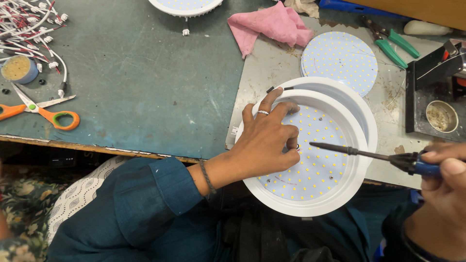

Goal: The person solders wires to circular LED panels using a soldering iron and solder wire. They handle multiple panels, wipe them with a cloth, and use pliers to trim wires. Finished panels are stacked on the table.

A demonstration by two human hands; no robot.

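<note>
Step in hand, as judged: driving a small screw into the round LED board (315,155) seated in the white lamp housing (361,126). To do it well, the screwdriver (359,153) tip should sit square in the screw head before turning, the shaft near upright to the board, and pressure light so the tip does not skid across the LED dots. The steadying hand should keep the board from rotating in the housing.

Left hand (267,140): fingers spread and pressed flat on the left part of the board, thumb and forefinger curled close together near the tip; whether they pinch a screw I cannot tell.

Right hand (441,189): closed around the blue handle, shaft pointing left.

Position: housing lies at the near desk (145,87) edge, partly overhanging, between the two hands. Screwdriver tip is just beside the left fingertips, over the board's middle.

Nearby: spare LED discs (340,58), pink cloth (272,24), orange scissors (43,111).
</note>
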